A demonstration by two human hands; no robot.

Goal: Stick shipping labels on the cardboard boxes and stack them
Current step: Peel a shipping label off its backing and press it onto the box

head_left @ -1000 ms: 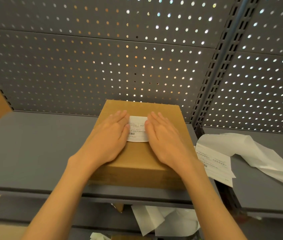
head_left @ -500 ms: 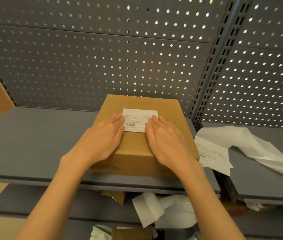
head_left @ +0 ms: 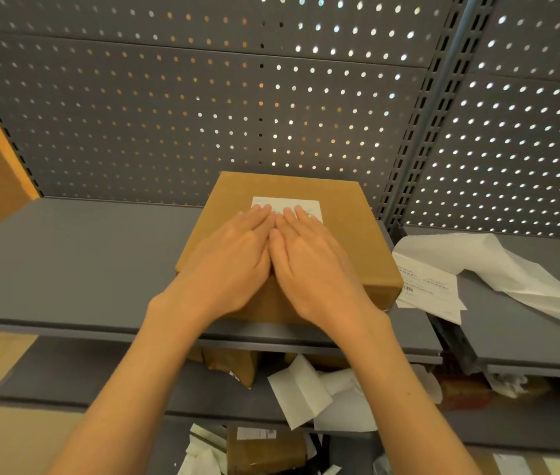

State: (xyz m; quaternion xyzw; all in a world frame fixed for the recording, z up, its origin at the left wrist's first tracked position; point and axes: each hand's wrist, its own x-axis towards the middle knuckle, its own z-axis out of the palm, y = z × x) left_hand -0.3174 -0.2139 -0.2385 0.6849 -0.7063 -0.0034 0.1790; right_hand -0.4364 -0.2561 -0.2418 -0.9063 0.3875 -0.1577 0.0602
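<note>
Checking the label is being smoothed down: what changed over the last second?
Both hands, left hand and right hand, slid together until they touch, flat fingers now covering the label's lower part. The box stayed on the shelf.

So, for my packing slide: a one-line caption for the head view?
Both hands, left and right, press a shipping label flat onto a cardboard box on a grey shelf.

A stockroom or packing area: grey metal shelving (head_left: 76, 269) backed by perforated steel panels (head_left: 169, 114) and slotted uprights (head_left: 419, 138), with a labelled cardboard box (head_left: 347, 241), loose label sheets (head_left: 426, 289) and crumpled backing paper (head_left: 323, 399) on the shelves.
</note>
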